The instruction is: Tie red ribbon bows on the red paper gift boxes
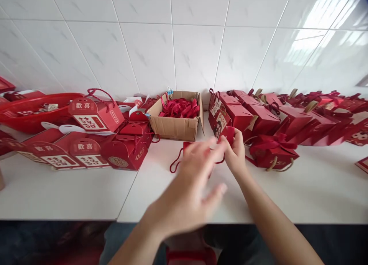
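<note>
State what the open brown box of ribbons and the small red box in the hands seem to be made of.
Brown box: likely corrugated cardboard, matte; raw tan flaps, creased edges.
Small red box, held by the right hand, left hand close: probably thin card, smooth red, folded.

Bright, even daylight glares off the tiled wall (324, 12) upper right; left hand (189, 188) motion-blurred, edges bowed.

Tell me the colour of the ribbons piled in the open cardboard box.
Red. The ribbons fill the brown cardboard box at the table's back, seen best in the head view.
</note>
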The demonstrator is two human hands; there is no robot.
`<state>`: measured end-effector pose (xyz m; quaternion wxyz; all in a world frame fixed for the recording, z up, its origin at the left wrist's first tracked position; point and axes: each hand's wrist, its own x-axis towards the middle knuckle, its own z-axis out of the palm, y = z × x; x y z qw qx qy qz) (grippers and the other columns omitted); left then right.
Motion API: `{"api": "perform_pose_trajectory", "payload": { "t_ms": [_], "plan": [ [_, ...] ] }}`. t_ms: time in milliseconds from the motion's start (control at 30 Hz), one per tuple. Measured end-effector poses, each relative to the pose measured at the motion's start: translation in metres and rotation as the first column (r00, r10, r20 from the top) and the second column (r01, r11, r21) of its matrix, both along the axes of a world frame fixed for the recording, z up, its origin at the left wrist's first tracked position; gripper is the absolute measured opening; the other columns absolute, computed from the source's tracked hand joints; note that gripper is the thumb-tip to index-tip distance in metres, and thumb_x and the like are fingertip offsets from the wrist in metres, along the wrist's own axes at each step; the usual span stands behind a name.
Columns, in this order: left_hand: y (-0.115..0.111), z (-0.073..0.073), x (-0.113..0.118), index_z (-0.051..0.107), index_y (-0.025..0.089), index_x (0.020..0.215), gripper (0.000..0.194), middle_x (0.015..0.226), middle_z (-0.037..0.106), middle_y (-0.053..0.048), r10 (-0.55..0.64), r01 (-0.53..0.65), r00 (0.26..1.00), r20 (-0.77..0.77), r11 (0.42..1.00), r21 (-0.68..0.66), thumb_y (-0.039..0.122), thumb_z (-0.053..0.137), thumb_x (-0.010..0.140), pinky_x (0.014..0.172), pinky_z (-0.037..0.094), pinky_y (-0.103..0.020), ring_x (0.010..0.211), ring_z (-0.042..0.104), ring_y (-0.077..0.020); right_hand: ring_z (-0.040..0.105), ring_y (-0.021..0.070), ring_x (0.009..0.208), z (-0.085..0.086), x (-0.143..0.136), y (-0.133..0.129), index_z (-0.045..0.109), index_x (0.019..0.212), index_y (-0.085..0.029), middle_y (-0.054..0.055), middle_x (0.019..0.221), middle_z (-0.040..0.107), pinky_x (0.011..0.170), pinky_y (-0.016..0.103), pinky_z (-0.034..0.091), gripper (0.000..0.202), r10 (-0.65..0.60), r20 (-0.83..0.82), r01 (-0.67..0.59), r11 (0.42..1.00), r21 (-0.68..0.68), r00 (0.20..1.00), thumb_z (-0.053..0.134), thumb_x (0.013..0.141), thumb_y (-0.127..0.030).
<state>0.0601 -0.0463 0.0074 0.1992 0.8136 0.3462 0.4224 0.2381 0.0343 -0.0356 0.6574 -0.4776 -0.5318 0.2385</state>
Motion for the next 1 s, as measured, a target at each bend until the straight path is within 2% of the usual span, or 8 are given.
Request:
{"api": "perform_pose_trajectory", "payload": {
  "t_ms": [100, 200, 300, 400, 633, 700, 833, 1000],
  "plan": [
    [0.044, 0.004, -0.022, 0.041, 0.045, 0.132, 0.056, 0.135, 0.05, -0.002, 0.222, -0.222, 0.975, 0.008, 0.975, 0.026, 0.04, 0.062, 0.081, 0.108, 0.036, -0.057, 0.132, 0.041, -0.031, 0.051, 0.0159, 0.067, 0.002, 0.001, 0.001, 0.046, 0.107, -0.026, -0.001, 0.077, 0.052, 0.065, 0.03, 0.043, 0.024, -0.039, -0.035, 0.04, 0.999, 0.024, 0.999, 0.053, 0.087, -0.037],
    [0.071, -0.01, -0.034, 0.044, 0.039, 0.128, 0.049, 0.132, 0.053, -0.002, 0.291, -0.284, 0.952, 0.095, 0.955, -0.084, 0.042, 0.061, 0.082, 0.105, 0.042, -0.05, 0.128, 0.046, -0.028, 0.057, 0.0184, 0.075, 0.001, 0.002, 0.004, 0.045, 0.11, -0.026, 0.0, 0.078, 0.057, 0.072, 0.034, 0.046, 0.028, -0.036, -0.054, 0.036, 0.999, 0.0, 0.998, 0.053, 0.086, -0.038],
    [0.073, -0.021, -0.034, 0.041, 0.032, 0.133, 0.053, 0.14, 0.048, -0.004, 0.192, -0.179, 0.981, 0.04, 0.961, -0.212, 0.047, 0.058, 0.084, 0.107, 0.039, -0.047, 0.132, 0.042, -0.0275, 0.059, 0.0196, 0.077, -0.003, 0.003, 0.007, 0.041, 0.12, -0.024, 0.002, 0.083, 0.062, 0.073, 0.036, 0.048, 0.043, -0.044, 0.034, 0.047, 0.995, -0.09, 0.998, 0.056, 0.083, -0.039],
    [0.066, -0.022, -0.034, 0.035, 0.029, 0.139, 0.061, 0.145, 0.042, -0.006, 0.074, -0.08, 0.997, -0.034, 0.953, -0.292, 0.05, 0.056, 0.085, 0.108, 0.037, -0.044, 0.134, 0.038, -0.0269, 0.058, 0.0168, 0.067, -0.007, 0.001, 0.006, 0.037, 0.125, -0.021, 0.004, 0.091, 0.065, 0.066, 0.034, 0.047, 0.053, -0.012, 0.189, 0.049, 0.981, -0.187, 0.982, 0.058, 0.081, -0.039],
    [0.06, -0.016, -0.037, 0.044, 0.023, 0.121, 0.048, 0.119, 0.052, -0.01, 0.294, -0.32, 0.94, -0.174, 0.936, -0.148, 0.046, 0.06, 0.081, 0.093, 0.045, -0.043, 0.11, 0.052, -0.0262, 0.045, 0.0106, 0.052, -0.015, -0.01, 0.002, 0.036, 0.127, -0.023, 0.005, 0.108, 0.066, 0.056, 0.03, 0.041, 0.056, 0.042, 0.356, 0.05, 0.968, -0.245, 0.934, 0.062, 0.079, -0.037],
    [0.059, -0.015, -0.037, 0.046, 0.022, 0.112, 0.042, 0.11, 0.052, -0.009, 0.399, -0.421, 0.895, -0.199, 0.903, -0.087, 0.044, 0.06, 0.08, 0.086, 0.046, -0.043, 0.1, 0.055, -0.0254, 0.048, 0.0113, 0.056, -0.015, -0.012, 0.002, 0.044, 0.119, -0.023, 0.005, 0.103, 0.067, 0.057, 0.028, 0.04, 0.044, 0.029, 0.277, 0.031, 0.977, -0.209, 0.96, 0.06, 0.082, -0.039],
    [0.057, -0.013, -0.035, 0.046, 0.02, 0.086, 0.026, 0.091, 0.049, -0.006, 0.545, -0.552, 0.795, -0.267, 0.832, 0.056, 0.041, 0.06, 0.079, 0.077, 0.045, -0.04, 0.085, 0.052, -0.0238, 0.049, 0.0097, 0.056, -0.006, -0.01, 0.006, 0.056, 0.087, -0.019, 0.001, 0.08, 0.066, 0.055, 0.024, 0.041, 0.023, 0.103, -0.165, -0.136, 0.97, -0.204, 0.981, 0.063, 0.08, -0.041],
    [0.055, -0.014, -0.031, 0.043, 0.021, 0.076, 0.029, 0.081, 0.045, -0.005, 0.604, -0.631, 0.711, -0.36, 0.774, 0.054, 0.046, 0.056, 0.08, 0.07, 0.044, -0.039, 0.075, 0.05, -0.0233, 0.061, 0.0125, 0.068, 0.038, -0.004, 0.018, 0.063, 0.078, -0.017, 0.002, 0.076, 0.065, 0.062, 0.023, 0.05, 0.016, 0.187, -0.377, -0.268, 0.947, -0.175, 0.907, 0.069, 0.073, -0.031]
  ]
}}
